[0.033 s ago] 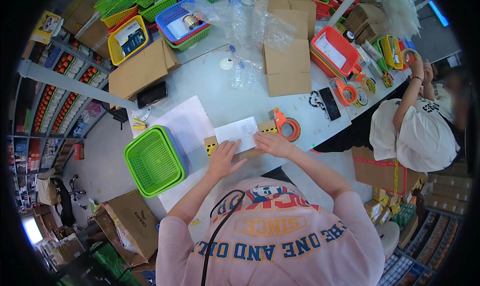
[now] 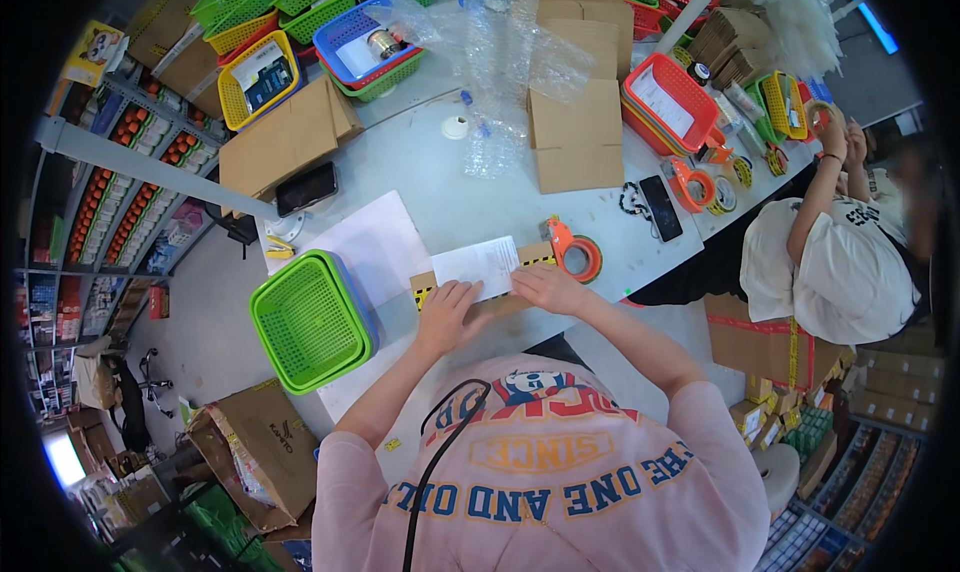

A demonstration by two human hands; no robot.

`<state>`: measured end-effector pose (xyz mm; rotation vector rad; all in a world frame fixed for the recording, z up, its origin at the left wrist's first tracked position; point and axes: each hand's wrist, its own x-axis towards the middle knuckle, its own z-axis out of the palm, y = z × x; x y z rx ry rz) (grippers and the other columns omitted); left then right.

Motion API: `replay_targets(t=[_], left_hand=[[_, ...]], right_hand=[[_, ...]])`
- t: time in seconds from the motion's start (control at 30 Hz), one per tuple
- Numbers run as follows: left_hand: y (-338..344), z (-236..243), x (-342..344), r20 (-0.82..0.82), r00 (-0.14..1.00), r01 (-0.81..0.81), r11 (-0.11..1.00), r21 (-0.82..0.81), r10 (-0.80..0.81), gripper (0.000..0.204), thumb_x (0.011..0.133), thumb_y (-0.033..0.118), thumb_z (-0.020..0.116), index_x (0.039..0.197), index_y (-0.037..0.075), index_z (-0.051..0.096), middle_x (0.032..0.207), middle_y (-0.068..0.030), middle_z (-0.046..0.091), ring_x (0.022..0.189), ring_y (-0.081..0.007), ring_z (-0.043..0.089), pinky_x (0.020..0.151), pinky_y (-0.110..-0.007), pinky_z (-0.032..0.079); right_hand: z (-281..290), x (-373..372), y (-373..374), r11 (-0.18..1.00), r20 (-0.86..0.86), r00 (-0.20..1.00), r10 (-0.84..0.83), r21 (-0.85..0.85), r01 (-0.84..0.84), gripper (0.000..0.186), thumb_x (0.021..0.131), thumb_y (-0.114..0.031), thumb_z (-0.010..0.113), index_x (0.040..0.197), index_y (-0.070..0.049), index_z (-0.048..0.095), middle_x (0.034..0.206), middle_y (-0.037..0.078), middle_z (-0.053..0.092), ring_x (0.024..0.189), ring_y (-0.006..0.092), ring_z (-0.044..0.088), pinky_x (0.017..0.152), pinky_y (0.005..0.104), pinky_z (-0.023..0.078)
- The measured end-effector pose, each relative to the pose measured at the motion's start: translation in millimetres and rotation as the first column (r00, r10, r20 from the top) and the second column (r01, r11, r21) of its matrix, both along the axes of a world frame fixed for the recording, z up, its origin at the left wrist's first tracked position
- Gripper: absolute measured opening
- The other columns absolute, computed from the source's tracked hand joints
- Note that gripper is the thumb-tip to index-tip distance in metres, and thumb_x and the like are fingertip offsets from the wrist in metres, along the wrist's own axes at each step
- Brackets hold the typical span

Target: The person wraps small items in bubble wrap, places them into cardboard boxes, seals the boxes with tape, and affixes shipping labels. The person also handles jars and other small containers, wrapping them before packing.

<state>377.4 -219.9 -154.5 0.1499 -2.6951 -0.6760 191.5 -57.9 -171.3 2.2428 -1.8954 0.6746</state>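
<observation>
A flat brown cardboard box [image 2: 508, 305] with yellow-and-black striped tape lies at the near edge of the table. A white paper sheet [image 2: 474, 264] covers the middle of its top. My left hand [image 2: 450, 317] rests on the box at the sheet's lower left edge, fingers stretched out over it. On the sheet's right side, my right hand [image 2: 548, 288] lies with its fingertips pressed down by the edge, holding nothing that I can see. Just beyond that hand sits an orange tape dispenser [image 2: 575, 255], close to the box's right end.
Nested green baskets [image 2: 308, 322] stand left of the box, beside a pale sheet [image 2: 385, 237]. Bubble wrap [image 2: 495, 122], folded cardboard [image 2: 577, 137] and red baskets [image 2: 668, 102] lie farther back. Phones [image 2: 306, 189] are on the table. A co-worker in a white shirt [image 2: 830, 262] is at right.
The box and sheet have shifted very slightly to the right with my hands. My left thumb lies closer to the box. Nothing else visibly differs.
</observation>
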Motion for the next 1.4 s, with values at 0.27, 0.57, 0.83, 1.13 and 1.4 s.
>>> replay_targets(t=[0.27,0.57,0.83,1.13,1.4], left_hand=[[-68,95,4,0.412,0.907,-0.014,0.970,0.242,-0.089,0.031,0.082,0.032,0.062,0.069,0.003,0.067,0.065,-0.0134,0.062,0.071,-0.0297,0.061,0.069,-0.039,0.045],[-85,66,-15,0.658,0.698,-0.231,0.959,-0.166,0.282,0.035,0.083,0.035,0.061,0.103,0.005,0.063,0.109,-0.0210,0.058,0.105,-0.0385,0.053,0.091,-0.052,0.038],[8,36,-72,0.487,0.854,0.206,0.978,0.012,-0.186,0.122,0.051,0.050,0.082,0.147,0.019,0.014,0.150,-0.0218,0.008,0.135,-0.0427,0.018,0.106,-0.059,0.018],[8,17,-72,0.525,0.825,0.289,0.954,-0.076,-0.208,0.118,0.045,0.032,0.085,0.145,0.022,0.023,0.141,-0.0205,0.026,0.121,-0.0383,0.035,0.100,-0.051,0.025],[32,5,-63,0.536,0.824,-0.097,0.978,-0.185,0.183,0.112,0.054,0.039,0.077,0.147,0.020,0.017,0.135,-0.0285,0.028,0.120,-0.0430,0.032,0.100,-0.053,0.023]], right_hand=[[71,6,-18,0.973,0.482,0.845,-0.230,0.117,0.198,0.016,0.082,-0.023,0.063,0.075,-0.008,0.062,0.078,0.002,0.059,0.080,0.0187,0.056,0.075,0.0354,0.035],[10,-21,-41,0.897,0.376,0.828,-0.416,0.321,0.304,0.015,0.080,-0.023,0.065,0.075,-0.009,0.066,0.091,-0.003,0.059,0.080,0.0185,0.056,0.081,0.0387,0.034],[-13,-20,-43,0.785,0.136,0.835,-0.533,0.449,0.427,0.011,0.076,-0.020,0.063,0.082,-0.010,0.061,0.091,0.005,0.058,0.083,0.0236,0.059,0.080,0.0420,0.038],[-11,-24,87,0.581,0.546,0.394,-0.739,0.222,0.783,0.013,0.073,-0.008,0.066,0.078,-0.008,0.054,0.091,0.007,0.056,0.088,0.0275,0.058,0.076,0.0403,0.044],[-37,-83,159,0.449,0.360,0.372,-0.856,0.159,0.879,0.011,0.074,-0.005,0.064,0.081,-0.006,0.055,0.109,0.013,0.052,0.105,0.0333,0.051,0.086,0.0424,0.042]])
